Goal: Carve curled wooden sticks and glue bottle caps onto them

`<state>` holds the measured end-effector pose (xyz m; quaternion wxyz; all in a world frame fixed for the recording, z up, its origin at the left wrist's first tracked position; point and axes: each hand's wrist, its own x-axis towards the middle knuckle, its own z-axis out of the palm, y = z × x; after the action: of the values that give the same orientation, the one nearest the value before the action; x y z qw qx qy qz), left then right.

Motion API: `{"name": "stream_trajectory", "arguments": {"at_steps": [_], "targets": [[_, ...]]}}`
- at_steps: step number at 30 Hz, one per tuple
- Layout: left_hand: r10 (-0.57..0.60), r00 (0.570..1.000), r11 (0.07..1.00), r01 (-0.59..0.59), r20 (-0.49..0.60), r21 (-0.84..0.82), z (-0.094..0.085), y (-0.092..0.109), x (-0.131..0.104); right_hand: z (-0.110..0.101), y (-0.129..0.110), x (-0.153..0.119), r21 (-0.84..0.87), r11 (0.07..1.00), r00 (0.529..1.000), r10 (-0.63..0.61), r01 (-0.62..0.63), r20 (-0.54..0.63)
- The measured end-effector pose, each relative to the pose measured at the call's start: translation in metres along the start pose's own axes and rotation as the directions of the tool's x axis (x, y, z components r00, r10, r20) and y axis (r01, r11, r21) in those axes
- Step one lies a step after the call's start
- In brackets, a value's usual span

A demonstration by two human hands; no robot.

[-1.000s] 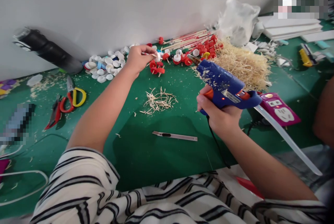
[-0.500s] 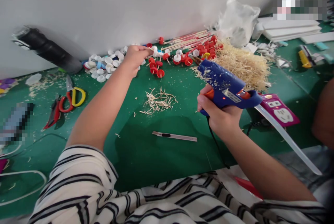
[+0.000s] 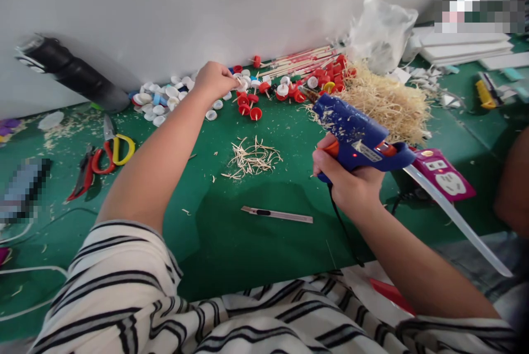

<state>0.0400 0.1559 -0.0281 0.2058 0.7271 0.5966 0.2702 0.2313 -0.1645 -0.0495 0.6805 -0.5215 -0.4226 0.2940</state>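
My left hand (image 3: 215, 83) reaches to the caps at the back of the green table, its fingers pinched beside white caps (image 3: 169, 92); what they hold, if anything, is too small to make out. Just right of it lie red caps (image 3: 255, 113) with sticks in them. My right hand (image 3: 351, 178) grips a blue glue gun (image 3: 351, 131), its nozzle pointing toward the upper left and a long clear glue stick (image 3: 458, 222) out of its rear. A pile of thin pale strands (image 3: 254, 158) lies between my hands, above a slim cutter knife (image 3: 276, 214).
Scissors (image 3: 113, 145), red pliers (image 3: 85, 178) and a black bottle (image 3: 78, 76) are at left. Behind the gun sit pale shavings (image 3: 388, 101) and a clear bag (image 3: 378, 34). At right are a pink socket block (image 3: 446, 175) and another person's arm (image 3: 514, 183).
My left hand has shifted slightly up and to the left, and more white caps show below it. My right hand and the glue gun have stayed nearly in place.
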Motion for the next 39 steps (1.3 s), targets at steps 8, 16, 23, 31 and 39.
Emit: {"name": "stream_trajectory", "arguments": {"at_steps": [8,16,23,31,39], "targets": [[0.061,0.997,0.998,-0.061,0.052,-0.015,0.013,-0.003,0.017,-0.001,0.002,0.0,-0.016,1.0,1.0,0.015,-0.015,0.002],[0.04,0.998,0.978,-0.048,0.043,0.202,0.01,0.014,0.009,0.0,-0.001,0.0,-0.023,1.0,1.0,0.001,-0.001,0.011],[0.032,0.997,0.968,-0.048,0.068,0.247,0.008,0.029,0.0,0.0,-0.001,0.001,-0.034,0.999,1.0,0.01,-0.01,0.011],[0.097,0.995,0.988,-0.099,0.024,0.118,0.015,0.022,0.009,0.0,0.001,0.001,-0.045,0.999,1.0,0.011,-0.01,0.007],[0.109,0.994,0.989,-0.11,0.016,0.102,0.019,0.018,0.007,-0.001,0.001,0.001,-0.021,1.0,1.0,0.006,-0.005,0.025]]}}
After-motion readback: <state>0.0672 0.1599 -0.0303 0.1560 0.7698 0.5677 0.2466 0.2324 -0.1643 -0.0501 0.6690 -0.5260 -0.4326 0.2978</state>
